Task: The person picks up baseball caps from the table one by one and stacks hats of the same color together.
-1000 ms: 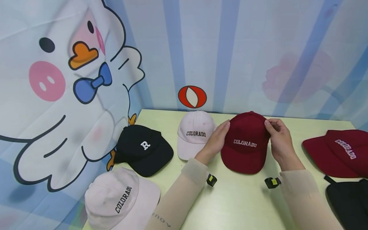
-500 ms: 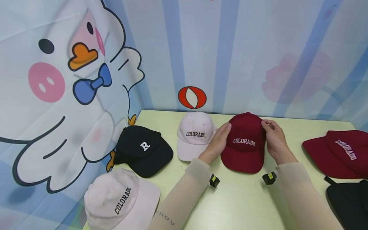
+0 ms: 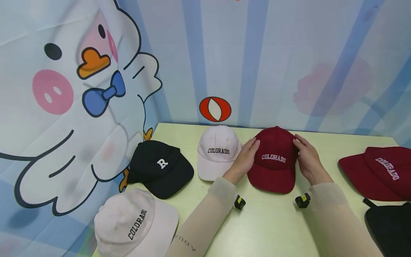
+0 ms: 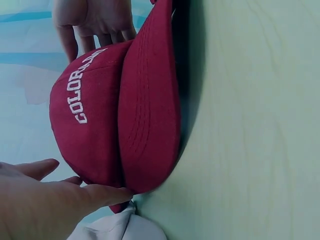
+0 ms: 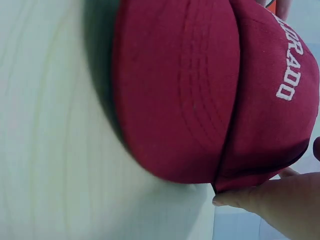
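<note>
A dark red baseball cap (image 3: 273, 157) with white COLORADO lettering sits on the table between my hands, brim toward me. My left hand (image 3: 242, 160) touches its left side, the thumb along the lower edge in the left wrist view and the other fingers fairly straight. On the opposite side my right hand (image 3: 309, 160) rests against the cap with extended fingers; its thumb (image 5: 237, 198) lies at the lower edge in the right wrist view. Partly behind my left hand stands a pale pink COLORADO cap (image 3: 218, 151).
Left of these lie a black cap (image 3: 160, 167) marked R and a nearer pale pink cap (image 3: 128, 221). To the right are another red cap (image 3: 382, 173) and a black cloth item (image 3: 390, 225), cut by the frame. A printed curtain (image 3: 273, 64) backs the pale table (image 3: 257, 228).
The red cap has shifted slightly left and turned a little. My right hand moved left with it, and its fingers, earlier pinching the cap's side, have straightened.
</note>
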Tool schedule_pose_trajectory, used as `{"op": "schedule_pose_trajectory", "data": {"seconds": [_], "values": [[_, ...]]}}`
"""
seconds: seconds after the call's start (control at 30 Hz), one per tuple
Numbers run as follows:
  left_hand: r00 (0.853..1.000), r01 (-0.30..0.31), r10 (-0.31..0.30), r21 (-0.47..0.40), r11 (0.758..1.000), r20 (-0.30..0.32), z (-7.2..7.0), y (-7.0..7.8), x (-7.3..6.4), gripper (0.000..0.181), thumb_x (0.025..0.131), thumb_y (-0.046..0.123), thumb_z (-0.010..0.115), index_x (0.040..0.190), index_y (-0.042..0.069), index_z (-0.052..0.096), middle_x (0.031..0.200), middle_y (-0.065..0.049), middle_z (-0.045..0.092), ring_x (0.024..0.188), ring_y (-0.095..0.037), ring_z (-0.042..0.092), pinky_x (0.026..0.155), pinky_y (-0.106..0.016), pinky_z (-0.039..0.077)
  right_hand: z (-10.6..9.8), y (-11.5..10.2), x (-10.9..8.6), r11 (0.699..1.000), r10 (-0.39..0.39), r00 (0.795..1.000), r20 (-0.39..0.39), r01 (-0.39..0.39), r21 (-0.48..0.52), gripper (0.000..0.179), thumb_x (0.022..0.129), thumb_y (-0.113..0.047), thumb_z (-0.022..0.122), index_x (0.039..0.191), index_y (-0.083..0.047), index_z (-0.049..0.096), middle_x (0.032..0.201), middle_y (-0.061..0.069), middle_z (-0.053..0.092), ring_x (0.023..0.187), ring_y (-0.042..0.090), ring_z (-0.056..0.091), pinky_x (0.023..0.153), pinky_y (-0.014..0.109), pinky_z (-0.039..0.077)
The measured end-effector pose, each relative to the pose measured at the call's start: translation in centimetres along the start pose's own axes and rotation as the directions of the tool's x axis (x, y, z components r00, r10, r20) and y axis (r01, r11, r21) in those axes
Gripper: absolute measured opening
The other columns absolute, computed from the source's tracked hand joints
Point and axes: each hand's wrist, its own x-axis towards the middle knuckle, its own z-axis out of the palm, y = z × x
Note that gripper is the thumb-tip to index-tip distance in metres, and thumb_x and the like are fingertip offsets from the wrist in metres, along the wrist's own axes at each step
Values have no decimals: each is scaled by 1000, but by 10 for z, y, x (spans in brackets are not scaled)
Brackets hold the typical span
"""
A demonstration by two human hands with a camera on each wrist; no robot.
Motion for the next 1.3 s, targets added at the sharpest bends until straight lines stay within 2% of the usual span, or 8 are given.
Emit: {"op": "schedule_pose_trajectory", "data": {"seconds": [0.2, 0.37, 0.47, 0.6, 0.73, 0.97, 1.1, 1.3], "values": [[999, -33, 33, -6, 999, 13, -5, -1, -2, 66, 110, 53, 34, 163, 13, 34, 168, -3, 36, 158, -21, 28, 129, -41, 22, 2, -5, -7, 998, -43, 998, -50, 41, -49, 64, 111, -36, 43, 167, -19, 18, 176, 4, 11, 162, 18, 7, 131, 34, 4], [999, -49, 49, -9, 999, 3, -16, 4, -10, 64, 111, 51, 36, 161, 12, 38, 166, -3, 40, 157, -20, 31, 128, -39, 24, 12, -10, -18, 988, -90, 987, -131, 72, -134, 59, 110, -33, 46, 165, -20, 28, 174, 8, 20, 160, 23, 22, 131, 39, 18], [997, -72, 72, 3, 997, -18, -25, 9, -17, 61, 110, 50, 38, 159, 12, 43, 164, -2, 44, 155, -19, 35, 128, -38, 26, 22, -13, -26, 977, -137, 971, -196, 100, -188, 56, 109, -30, 48, 162, -20, 36, 171, 6, 28, 157, 23, 29, 127, 41, 30], [994, -103, 104, 38, 994, -37, -36, 16, -28, 58, 110, 50, 38, 156, 16, 48, 160, 0, 49, 151, -17, 41, 126, -39, 29, 38, -14, -38, 964, -210, 938, -276, 151, -220, 49, 107, -25, 50, 156, -20, 45, 166, 4, 39, 155, 18, 33, 125, 35, 34], [988, -140, 146, 100, 985, -51, -48, 22, -39, 53, 111, 47, 40, 152, 16, 52, 156, -2, 53, 148, -20, 45, 124, -42, 33, 56, -13, -48, 952, -275, 912, -303, 216, -216, 43, 106, -21, 53, 149, -18, 52, 157, 6, 49, 145, 16, 44, 120, 29, 38], [971, -203, 217, 134, 970, -101, -81, 30, -57, 46, 111, 33, 46, 149, 6, 51, 152, -14, 53, 147, -28, 45, 123, -46, 36, 100, -5, -69, 917, -379, 902, -208, 337, -211, 36, 104, -12, 57, 140, -11, 58, 145, 8, 57, 133, 19, 51, 102, 21, 43], [958, -194, 225, 176, 965, -177, -103, 33, -68, 46, 111, 31, 48, 148, 5, 50, 151, -16, 51, 147, -31, 44, 124, -51, 32, 128, 2, -77, 926, -344, 933, -107, 318, -206, 35, 104, -12, 58, 139, -10, 58, 141, 11, 58, 127, 17, 53, 98, 20, 44], [932, -112, 180, 220, 969, -315, -137, 38, -84, 44, 109, 29, 51, 147, 7, 51, 149, -17, 54, 147, -35, 43, 125, -52, 30, 162, 10, -84, 964, -237, 969, 65, 243, -110, 36, 105, -8, 54, 141, -2, 55, 144, 16, 55, 131, 25, 56, 107, 24, 47]]}}
